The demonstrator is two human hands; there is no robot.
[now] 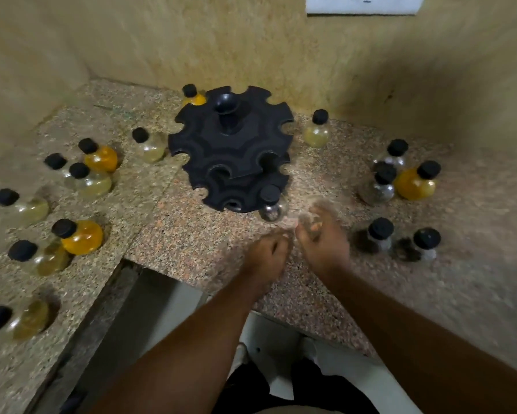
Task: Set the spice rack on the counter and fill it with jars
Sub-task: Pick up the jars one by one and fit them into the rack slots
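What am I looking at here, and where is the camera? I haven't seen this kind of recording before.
No machine here: a person works with bare hands, and the single camera sits on their head, looking down. A black rack stands on the stone counter. One jar sits at its front edge; other black-capped jars stand loose on both sides. The left hand is curled, the right hand blurred; neither visibly holds anything.

A black two-tier rack (230, 150) stands on the speckled worktop (173, 234), one dark jar (270, 204) at its near rim, yellow and pale jars (82, 237) scattered left, dark and yellow jars (415, 183) right, and before it the left hand (264, 253), curled, beside the blurred right hand (323, 237).
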